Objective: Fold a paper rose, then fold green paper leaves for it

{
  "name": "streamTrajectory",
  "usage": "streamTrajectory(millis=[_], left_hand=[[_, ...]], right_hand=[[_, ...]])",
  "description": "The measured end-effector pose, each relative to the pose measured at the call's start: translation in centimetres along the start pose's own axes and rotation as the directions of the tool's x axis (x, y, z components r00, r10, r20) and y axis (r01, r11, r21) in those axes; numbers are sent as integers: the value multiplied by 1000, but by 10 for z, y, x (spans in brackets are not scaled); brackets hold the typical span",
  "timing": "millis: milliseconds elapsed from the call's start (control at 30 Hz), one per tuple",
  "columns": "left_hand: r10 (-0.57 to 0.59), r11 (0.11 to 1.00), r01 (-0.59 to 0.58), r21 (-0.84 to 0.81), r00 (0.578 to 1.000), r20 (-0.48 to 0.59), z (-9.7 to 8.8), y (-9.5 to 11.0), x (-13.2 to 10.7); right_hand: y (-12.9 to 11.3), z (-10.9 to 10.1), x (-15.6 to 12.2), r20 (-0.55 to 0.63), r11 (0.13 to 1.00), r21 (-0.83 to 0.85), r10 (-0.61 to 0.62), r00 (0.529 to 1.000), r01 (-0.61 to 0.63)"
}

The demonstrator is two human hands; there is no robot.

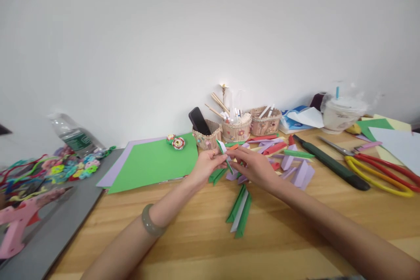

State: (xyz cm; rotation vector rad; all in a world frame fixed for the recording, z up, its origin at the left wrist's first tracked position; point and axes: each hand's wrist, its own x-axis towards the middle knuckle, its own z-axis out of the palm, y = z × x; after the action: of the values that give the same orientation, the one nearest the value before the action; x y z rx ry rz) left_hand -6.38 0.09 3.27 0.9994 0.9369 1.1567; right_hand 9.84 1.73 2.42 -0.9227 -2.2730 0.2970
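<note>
My left hand (206,167) and my right hand (254,165) meet above the wooden table (183,227), both pinching a small folded green and white paper piece (224,152). The fingers of each hand are closed on it. A grey-green bangle (151,223) sits on my left wrist. Below the hands lie folded green and white paper strips (240,210). Behind and to the right of them is a scatter of folded purple, red and green paper pieces (288,157).
Green and lilac sheets (151,162) lie left, with two small paper roses (176,141). Small baskets (236,129) with a phone, sticks and pens line the wall. Right: a dark utility knife (331,164), red-yellow scissors (380,166), a lidded cup (341,113), paper sheets. Far left: a bottle (77,138), colourful craft items.
</note>
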Motion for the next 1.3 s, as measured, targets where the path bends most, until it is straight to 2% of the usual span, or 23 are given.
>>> streamTrajectory(millis=[233,400,600,800,900,1100,1300], left_hand=[[61,998,-60,12,993,-100,-10,5,6],[64,998,-62,16,988,-140,-16,6,8],[57,998,-56,14,989,-135,-13,5,6],[62,998,-61,9,990,-127,-14,6,7],[67,998,-67,3,990,-126,-15,6,7],[52,999,-53,-3,992,-115,-12,5,5],[32,999,-32,3,996,-89,-8,4,3]], right_hand=[[1,0,4,-8,999,-43,4,1000,-4],[5,2,6,105,995,-85,-46,993,55],[6,4,5,108,991,-122,-35,993,48],[3,5,3,170,986,-117,-98,981,119],[1,5,3,135,988,-119,-85,987,102],[-6,-2,8,-33,996,-89,26,999,-29],[-10,2,18,-25,997,-11,81,996,-82]])
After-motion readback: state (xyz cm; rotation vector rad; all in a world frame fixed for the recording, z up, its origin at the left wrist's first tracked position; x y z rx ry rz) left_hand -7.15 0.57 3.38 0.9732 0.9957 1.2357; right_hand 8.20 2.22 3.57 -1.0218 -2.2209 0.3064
